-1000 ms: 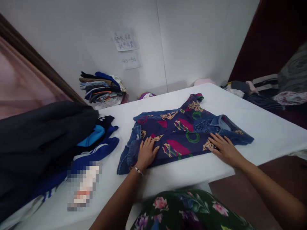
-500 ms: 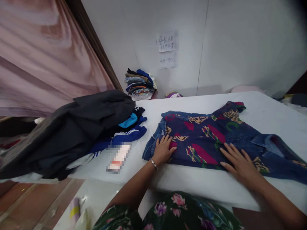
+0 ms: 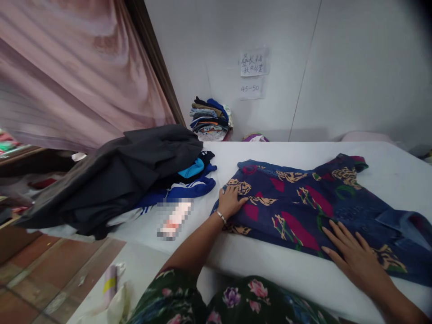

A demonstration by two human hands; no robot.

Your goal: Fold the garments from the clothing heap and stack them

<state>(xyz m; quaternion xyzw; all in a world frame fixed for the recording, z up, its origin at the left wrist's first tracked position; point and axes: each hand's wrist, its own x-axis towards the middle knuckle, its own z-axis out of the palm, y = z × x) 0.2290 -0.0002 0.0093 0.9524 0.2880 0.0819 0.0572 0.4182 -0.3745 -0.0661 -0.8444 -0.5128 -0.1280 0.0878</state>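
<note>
A patterned denim garment (image 3: 266,225), dark blue with magenta, tan and green motifs, lies spread on the white table (image 3: 290,270). My left hand (image 3: 231,202), with a bracelet at the wrist, rests on its left edge; the fingers are stretched over the cloth and the thumb points right. Flat on the garment's near right part lies my right hand (image 3: 354,252), its fingers spread. One narrow part of the garment reaches to the far right, and its lower right end runs out of view.
Left on the table is a heap of clothes, with a dark grey garment (image 3: 135,166) over blue ones (image 3: 195,189). A blurred-out oblong item (image 3: 175,220) lies beside it. Folded clothes (image 3: 209,119) are stacked behind the table. Paper notes (image 3: 253,63) hang on the wall.
My view has swung left, so everything sits further right. At the garment's left edge, the lighter denim that showed by my left hand is now mostly covered by patterned cloth. My right hand stays flat.
</note>
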